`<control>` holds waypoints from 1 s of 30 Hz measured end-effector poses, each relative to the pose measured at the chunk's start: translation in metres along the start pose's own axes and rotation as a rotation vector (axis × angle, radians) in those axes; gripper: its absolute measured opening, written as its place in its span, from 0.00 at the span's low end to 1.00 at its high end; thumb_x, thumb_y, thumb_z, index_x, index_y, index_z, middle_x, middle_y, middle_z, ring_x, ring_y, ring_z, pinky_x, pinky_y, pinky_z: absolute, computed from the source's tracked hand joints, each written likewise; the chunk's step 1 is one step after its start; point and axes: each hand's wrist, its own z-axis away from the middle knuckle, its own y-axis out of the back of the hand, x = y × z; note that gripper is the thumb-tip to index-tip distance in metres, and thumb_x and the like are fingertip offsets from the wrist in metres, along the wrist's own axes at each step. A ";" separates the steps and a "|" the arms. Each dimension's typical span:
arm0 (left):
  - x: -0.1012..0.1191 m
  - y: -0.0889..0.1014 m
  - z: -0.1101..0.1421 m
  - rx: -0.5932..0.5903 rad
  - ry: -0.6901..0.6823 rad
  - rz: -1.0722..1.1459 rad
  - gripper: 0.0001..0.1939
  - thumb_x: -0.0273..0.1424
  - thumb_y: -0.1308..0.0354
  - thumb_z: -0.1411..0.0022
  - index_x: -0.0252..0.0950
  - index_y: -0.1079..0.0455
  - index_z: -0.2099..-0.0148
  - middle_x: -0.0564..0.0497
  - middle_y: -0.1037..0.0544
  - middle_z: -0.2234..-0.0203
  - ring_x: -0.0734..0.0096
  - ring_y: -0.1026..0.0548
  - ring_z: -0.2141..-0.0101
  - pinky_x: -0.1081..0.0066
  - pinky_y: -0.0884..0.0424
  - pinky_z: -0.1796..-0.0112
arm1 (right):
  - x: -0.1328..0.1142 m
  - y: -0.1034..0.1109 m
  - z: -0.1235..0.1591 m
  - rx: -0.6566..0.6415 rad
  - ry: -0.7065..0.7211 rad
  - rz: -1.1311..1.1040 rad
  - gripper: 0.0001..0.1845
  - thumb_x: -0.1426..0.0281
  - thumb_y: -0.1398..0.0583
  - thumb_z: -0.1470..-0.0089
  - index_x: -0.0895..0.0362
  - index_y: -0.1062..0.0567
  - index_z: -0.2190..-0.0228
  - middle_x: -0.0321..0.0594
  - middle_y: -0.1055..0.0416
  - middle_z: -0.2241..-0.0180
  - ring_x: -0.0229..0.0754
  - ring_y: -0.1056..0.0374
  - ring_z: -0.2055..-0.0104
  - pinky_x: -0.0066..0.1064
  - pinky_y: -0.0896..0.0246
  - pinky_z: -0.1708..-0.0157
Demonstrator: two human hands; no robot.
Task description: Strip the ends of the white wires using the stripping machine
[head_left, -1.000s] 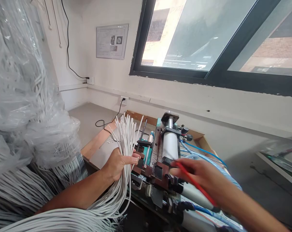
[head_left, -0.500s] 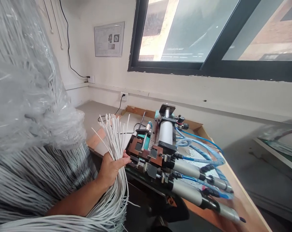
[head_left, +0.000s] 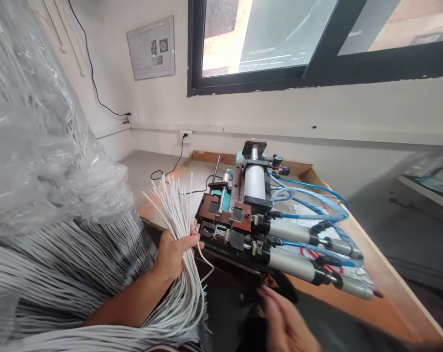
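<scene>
My left hand [head_left: 175, 254] is closed around a thick bundle of thin white cables [head_left: 177, 205], their loose ends fanned out above the fist. Below it the cables hang and curve away to the left, and one bends out in a loop to the right. The fist is just left of the front jaws of a pneumatic machine [head_left: 226, 217], beside its brown plates. Low in the view, in front of the machine, my right hand [head_left: 285, 320] is slightly blurred. Its fingers are drawn together, and what they hold, if anything, cannot be made out.
A large mass of grey-white cables [head_left: 52, 274], partly wrapped in clear plastic [head_left: 52, 161], fills the left side. The machine has air cylinders [head_left: 294, 264] and blue hoses [head_left: 316, 215] on a wooden-edged bench [head_left: 400, 293]. A window [head_left: 265, 39] is above.
My right hand has come into view at the bottom, right of centre. My left hand still grips the cables, and one cable now loops out to its right. The camera view has shifted slightly.
</scene>
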 end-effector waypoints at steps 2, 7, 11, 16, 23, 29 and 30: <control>-0.004 -0.006 0.005 -0.031 0.050 -0.002 0.08 0.24 0.37 0.63 0.30 0.30 0.74 0.55 0.28 0.83 0.73 0.28 0.82 0.76 0.34 0.80 | -0.031 -0.039 0.006 -0.362 0.185 -0.187 0.13 0.66 0.45 0.50 0.51 0.28 0.61 0.43 0.28 0.63 0.50 0.32 0.62 0.40 0.38 0.62; -0.007 -0.001 0.001 0.062 -0.047 0.003 0.07 0.24 0.37 0.61 0.31 0.30 0.74 0.55 0.27 0.83 0.75 0.29 0.82 0.75 0.33 0.79 | -0.065 -0.081 -0.008 -0.622 0.259 -0.381 0.09 0.70 0.45 0.48 0.54 0.24 0.69 0.40 0.32 0.74 0.40 0.35 0.72 0.29 0.40 0.72; -0.007 0.009 -0.013 0.094 -0.162 0.008 0.06 0.25 0.37 0.61 0.31 0.30 0.75 0.55 0.27 0.83 0.73 0.28 0.81 0.73 0.32 0.76 | -0.058 -0.079 -0.009 -0.568 0.091 -0.454 0.08 0.69 0.43 0.50 0.55 0.24 0.74 0.39 0.31 0.75 0.40 0.36 0.71 0.28 0.42 0.71; -0.012 0.011 -0.023 0.175 -0.189 -0.043 0.08 0.27 0.37 0.60 0.31 0.29 0.73 0.54 0.26 0.82 0.72 0.28 0.80 0.75 0.34 0.78 | -0.045 -0.086 -0.010 -0.381 -0.303 -0.655 0.09 0.65 0.40 0.54 0.57 0.23 0.71 0.36 0.34 0.78 0.34 0.43 0.79 0.26 0.49 0.79; -0.015 0.005 -0.014 0.081 -0.042 -0.089 0.06 0.28 0.36 0.58 0.30 0.29 0.75 0.54 0.26 0.85 0.76 0.30 0.83 0.76 0.35 0.78 | -0.061 -0.098 -0.023 -0.266 -0.646 -0.915 0.14 0.62 0.34 0.64 0.60 0.23 0.75 0.36 0.35 0.81 0.30 0.48 0.82 0.24 0.53 0.83; -0.015 0.003 -0.009 0.045 -0.019 -0.095 0.07 0.27 0.36 0.58 0.31 0.29 0.73 0.54 0.26 0.83 0.78 0.31 0.83 0.76 0.35 0.78 | -0.068 -0.097 -0.032 -0.305 -0.774 -0.970 0.14 0.63 0.32 0.68 0.60 0.23 0.78 0.34 0.36 0.82 0.27 0.51 0.82 0.19 0.56 0.84; -0.015 0.003 -0.009 0.036 -0.017 -0.100 0.07 0.27 0.36 0.57 0.31 0.29 0.73 0.54 0.26 0.84 0.78 0.31 0.83 0.76 0.35 0.78 | -0.068 -0.097 -0.032 -0.306 -0.789 -0.977 0.14 0.63 0.32 0.69 0.60 0.23 0.78 0.34 0.37 0.82 0.27 0.51 0.83 0.19 0.57 0.85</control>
